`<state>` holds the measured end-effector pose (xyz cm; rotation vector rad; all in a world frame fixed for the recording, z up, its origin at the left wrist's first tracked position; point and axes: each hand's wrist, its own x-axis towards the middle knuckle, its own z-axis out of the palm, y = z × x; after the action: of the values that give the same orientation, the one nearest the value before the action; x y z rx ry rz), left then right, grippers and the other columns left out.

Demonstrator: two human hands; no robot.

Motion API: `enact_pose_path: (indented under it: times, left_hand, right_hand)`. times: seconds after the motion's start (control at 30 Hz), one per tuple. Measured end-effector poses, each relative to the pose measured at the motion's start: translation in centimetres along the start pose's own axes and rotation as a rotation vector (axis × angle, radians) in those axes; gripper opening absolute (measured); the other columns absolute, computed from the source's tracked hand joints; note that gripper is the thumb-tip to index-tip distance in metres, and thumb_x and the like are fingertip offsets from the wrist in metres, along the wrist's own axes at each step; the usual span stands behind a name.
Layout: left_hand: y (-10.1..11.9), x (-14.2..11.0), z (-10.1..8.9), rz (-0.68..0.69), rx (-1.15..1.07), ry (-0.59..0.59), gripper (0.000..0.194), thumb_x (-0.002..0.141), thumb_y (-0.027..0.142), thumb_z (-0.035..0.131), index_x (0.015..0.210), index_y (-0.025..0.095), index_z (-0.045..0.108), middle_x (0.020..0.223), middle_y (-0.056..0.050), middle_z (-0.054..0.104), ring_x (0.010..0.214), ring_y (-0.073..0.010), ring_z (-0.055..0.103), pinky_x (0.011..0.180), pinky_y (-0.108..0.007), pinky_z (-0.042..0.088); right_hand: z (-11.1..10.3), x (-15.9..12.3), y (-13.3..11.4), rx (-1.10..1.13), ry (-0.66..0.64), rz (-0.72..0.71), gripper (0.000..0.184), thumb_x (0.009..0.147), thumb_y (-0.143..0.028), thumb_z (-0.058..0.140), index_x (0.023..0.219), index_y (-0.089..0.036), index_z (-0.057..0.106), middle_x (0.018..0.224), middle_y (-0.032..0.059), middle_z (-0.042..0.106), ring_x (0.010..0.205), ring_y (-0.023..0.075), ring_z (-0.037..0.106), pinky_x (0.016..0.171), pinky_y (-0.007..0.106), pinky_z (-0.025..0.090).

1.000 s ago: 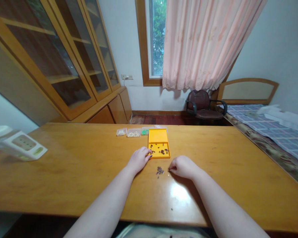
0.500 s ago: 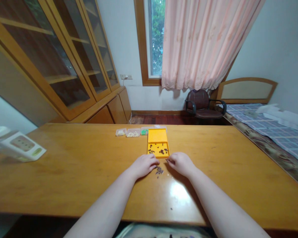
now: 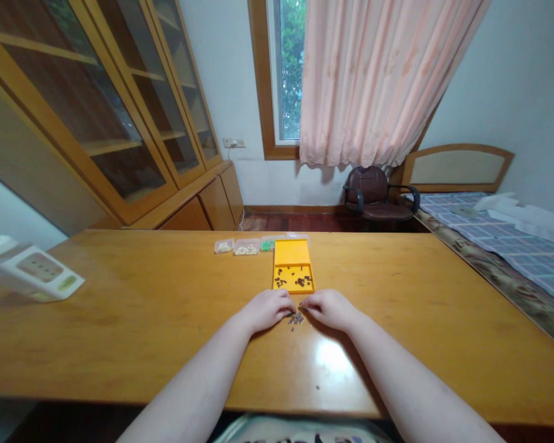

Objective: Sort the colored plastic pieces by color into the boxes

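A small pile of dark brown pieces lies on the wooden table, too small to name exactly. My left hand rests at the pile's left edge, its fingers curled down and pressed together by the pieces. From the right, my right hand reaches to the pile with thumb and forefinger pinched; whatever is between them is too small to make out. Just beyond both hands stands an opened yellow box with more brown pieces scattered in its near tray.
Along the table's far edge sit clear tubs, one of white bits and one of green bits. A white container stands at the left. One dark speck lies near the front edge.
My right hand has moved left, from beside the yellow box's near corner to the pile of brown pieces. My left hand has stayed almost in place.
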<state>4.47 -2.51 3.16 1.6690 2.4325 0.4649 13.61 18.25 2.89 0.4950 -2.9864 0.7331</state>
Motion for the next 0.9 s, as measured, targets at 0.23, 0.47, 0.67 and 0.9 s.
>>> enact_pose_path:
  times: [0.23,0.47,0.67,0.9]
  left_hand:
    - [-0.66,-0.1,0.02,-0.018,0.038,0.02,0.017,0.087,0.024,0.051,0.095,0.027,0.065,0.092,0.0,0.062,0.086,-0.015,0.058,0.076,-0.024,0.043]
    - [-0.4,-0.11,-0.27,-0.047,0.01,0.05,0.018,0.085,0.02,0.049,0.093,0.023,0.065,0.092,-0.001,0.063,0.085,-0.0146,0.058,0.076,-0.024,0.043]
    - [-0.54,-0.26,-0.27,-0.068,-0.035,0.058,0.011,0.081,0.023,0.056,0.09,0.023,0.063,0.092,-0.001,0.064,0.085,-0.0151,0.058,0.077,-0.024,0.043]
    - [-0.75,-0.16,0.06,-0.098,-0.015,0.045,0.012,0.082,0.02,0.053,0.088,0.023,0.063,0.09,-0.001,0.064,0.083,-0.0151,0.058,0.074,-0.024,0.043]
  right_hand:
    - [0.36,0.05,-0.77,0.004,-0.066,-0.053,0.03,0.085,-0.027,0.047,0.107,-0.028,0.068,0.099,0.0011,0.071,0.087,0.0171,0.065,0.075,0.025,0.046]
    - [0.36,0.05,-0.75,-0.044,-0.101,-0.043,0.028,0.085,-0.032,0.051,0.106,-0.029,0.069,0.097,0.0015,0.072,0.085,0.0177,0.066,0.074,0.025,0.045]
    - [0.5,0.12,-0.78,-0.08,-0.074,-0.01,0.024,0.085,-0.028,0.051,0.096,-0.028,0.071,0.091,0.0012,0.073,0.08,0.0173,0.066,0.072,0.025,0.045]
    - [0.43,0.18,-1.09,-0.056,-0.059,-0.038,0.025,0.086,-0.03,0.05,0.101,-0.028,0.07,0.094,0.0012,0.072,0.081,0.0163,0.065,0.073,0.025,0.045]
